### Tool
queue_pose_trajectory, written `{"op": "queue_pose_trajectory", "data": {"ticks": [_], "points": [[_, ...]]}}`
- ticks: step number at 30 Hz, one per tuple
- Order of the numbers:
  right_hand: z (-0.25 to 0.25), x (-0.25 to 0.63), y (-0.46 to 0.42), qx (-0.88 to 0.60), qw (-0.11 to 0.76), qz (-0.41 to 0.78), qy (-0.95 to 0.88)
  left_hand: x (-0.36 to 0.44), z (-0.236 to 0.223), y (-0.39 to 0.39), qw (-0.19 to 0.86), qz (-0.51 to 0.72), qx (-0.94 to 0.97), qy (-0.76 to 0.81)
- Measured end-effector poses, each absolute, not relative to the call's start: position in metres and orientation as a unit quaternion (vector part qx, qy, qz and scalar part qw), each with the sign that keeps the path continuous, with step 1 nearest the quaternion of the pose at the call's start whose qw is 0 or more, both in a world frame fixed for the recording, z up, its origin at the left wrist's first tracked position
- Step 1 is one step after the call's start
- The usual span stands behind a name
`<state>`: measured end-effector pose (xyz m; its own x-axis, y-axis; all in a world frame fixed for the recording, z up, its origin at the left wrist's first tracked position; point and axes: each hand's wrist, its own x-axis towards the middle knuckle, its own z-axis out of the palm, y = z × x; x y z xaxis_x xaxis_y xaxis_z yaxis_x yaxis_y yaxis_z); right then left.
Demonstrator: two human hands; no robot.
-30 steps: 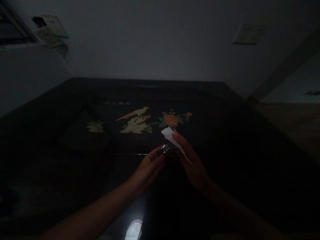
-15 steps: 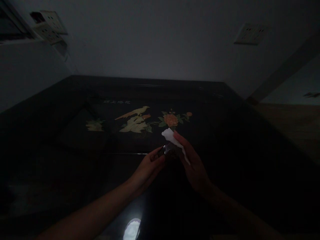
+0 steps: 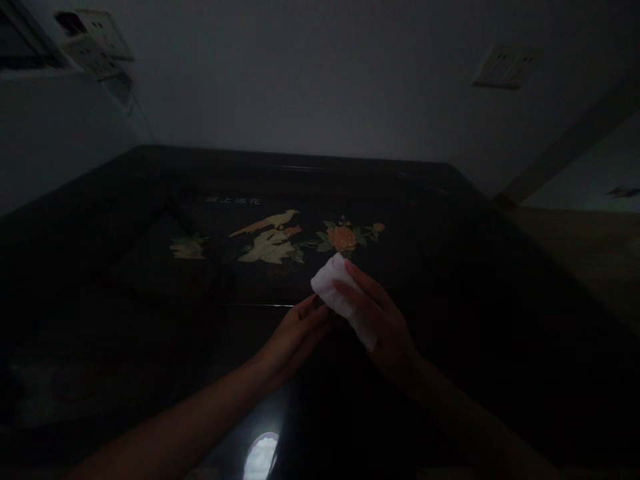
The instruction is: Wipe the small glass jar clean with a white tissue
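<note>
My right hand [image 3: 387, 327] is closed on a white tissue [image 3: 345, 293], a folded, soft-edged piece with the fingers lying across it. My left hand [image 3: 295, 333] is closed at the tissue's left edge. In the earlier frame its fingers grip a small dark glossy object, which the tissue now covers almost wholly; its kind cannot be made out. Both hands meet above a black glossy table [image 3: 200, 333]. Beyond the fingertips, the tabletop bears an orange flower [image 3: 343, 238] and a yellow bird [image 3: 270, 223] as decoration.
A pale wall [image 3: 310, 87] rises behind the table's far edge. Sockets [image 3: 507, 65] are set in it at the right, with more sockets [image 3: 103, 37] at the upper left. A bright reflection [image 3: 261, 457] shows near the front. The room is very dim.
My right hand has turned and moved slightly left, bringing the tissue down over the small dark object. My left hand has stayed nearly in place.
</note>
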<state>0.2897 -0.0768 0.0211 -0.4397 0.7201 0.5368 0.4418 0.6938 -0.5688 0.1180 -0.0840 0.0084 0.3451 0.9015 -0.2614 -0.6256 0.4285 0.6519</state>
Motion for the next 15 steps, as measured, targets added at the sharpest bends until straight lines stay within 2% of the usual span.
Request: {"op": "queue_pose_trajectory", "data": {"ticks": [9,15], "points": [[0.023,0.288,-0.069,-0.437,0.433,0.364,-0.700,0.117,0.010,-0.083,0.787,0.483,0.230,0.308],[0.030,0.291,-0.069,-0.395,0.405,0.411,-0.715,0.116,0.005,-0.082,0.787,0.491,0.231,0.294]]}}
